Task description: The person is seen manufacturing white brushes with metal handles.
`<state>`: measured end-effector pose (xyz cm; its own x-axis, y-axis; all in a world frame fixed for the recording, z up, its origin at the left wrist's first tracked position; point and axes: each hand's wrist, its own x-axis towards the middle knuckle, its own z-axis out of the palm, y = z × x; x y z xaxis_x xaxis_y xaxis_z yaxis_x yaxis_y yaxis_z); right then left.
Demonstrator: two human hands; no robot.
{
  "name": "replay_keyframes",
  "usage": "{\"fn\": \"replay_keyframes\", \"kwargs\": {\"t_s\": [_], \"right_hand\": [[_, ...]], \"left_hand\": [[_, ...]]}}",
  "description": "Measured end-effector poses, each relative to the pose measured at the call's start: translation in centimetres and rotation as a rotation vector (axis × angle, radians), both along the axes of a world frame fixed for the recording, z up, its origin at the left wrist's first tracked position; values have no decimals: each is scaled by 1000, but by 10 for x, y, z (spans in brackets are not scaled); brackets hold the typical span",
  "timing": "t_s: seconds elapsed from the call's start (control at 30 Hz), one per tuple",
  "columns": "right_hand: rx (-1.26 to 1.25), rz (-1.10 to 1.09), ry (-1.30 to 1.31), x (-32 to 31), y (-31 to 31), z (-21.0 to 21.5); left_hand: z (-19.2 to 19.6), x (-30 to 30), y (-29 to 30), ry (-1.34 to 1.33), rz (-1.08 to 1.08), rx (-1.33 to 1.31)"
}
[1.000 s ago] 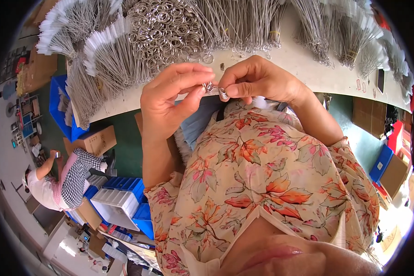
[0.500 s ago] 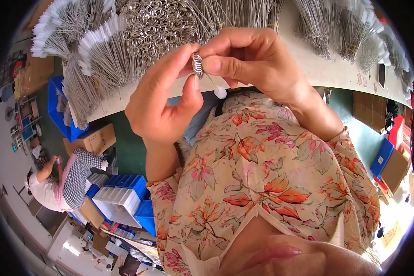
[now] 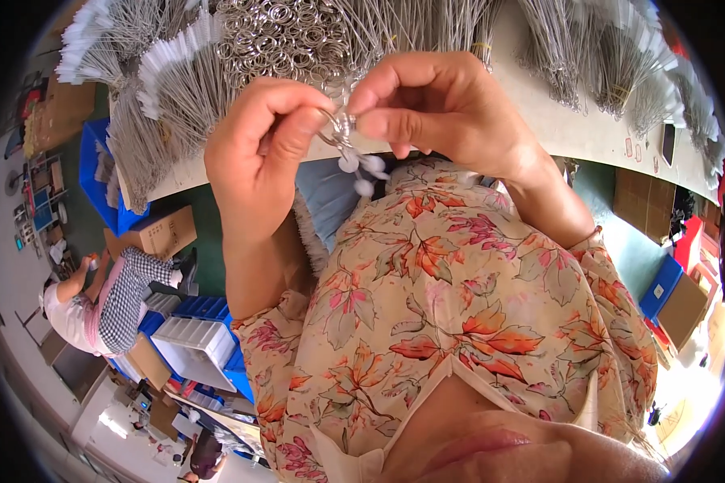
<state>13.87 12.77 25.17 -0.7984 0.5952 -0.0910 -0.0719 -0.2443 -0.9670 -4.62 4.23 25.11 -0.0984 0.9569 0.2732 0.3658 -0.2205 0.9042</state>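
Over the near edge of the table, my left hand point(image 3: 262, 157) is closed in a pinch on a metal ring point(image 3: 327, 131). My right hand point(image 3: 439, 113) faces it, thumb and forefinger closed on the looped wire ends of several thin brushes. White brush tips point(image 3: 365, 166) dangle below the fingertips, blurred by motion. The loops meet the ring between the two hands; whether they are all threaded on it I cannot tell. Just beyond my hands lies a heap of shiny metal rings point(image 3: 278, 44).
Bundles of wire brushes with white bristles point(image 3: 181, 88) cover the table's left; more bundles point(image 3: 620, 72) lie right. A dark phone point(image 3: 669, 145) rests near the right edge. Below left are a blue bin point(image 3: 97, 181), a carton point(image 3: 157, 233), stacked crates point(image 3: 193, 346) and a bending person point(image 3: 101, 298).
My left hand has drawn left and turned, now pinching the ring at its side. The ring has tilted, and several white brush tips hang where one showed before.
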Motion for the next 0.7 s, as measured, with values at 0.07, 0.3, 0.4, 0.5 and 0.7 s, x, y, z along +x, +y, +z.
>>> {"fn": "replay_keyframes", "kwargs": {"t_s": [0.07,0.3,0.4,0.5,0.7], "right_hand": [[-7,112,6,1,1,1],[-51,110,39,-11,-1,-8],[-54,213,63,-19,-6,-5],[-45,218,70,-29,-13,-9],[6,332,166,-56,-36,-24]], "left_hand": [[-11,-2,-5,-389,-65,-97],[4,2,-25,-57,99,-155],[-1,-3,-38,-422,144,-193],[11,-6,-51,-466,122,-298],[-13,-5,-74,-234,297,175]]}}
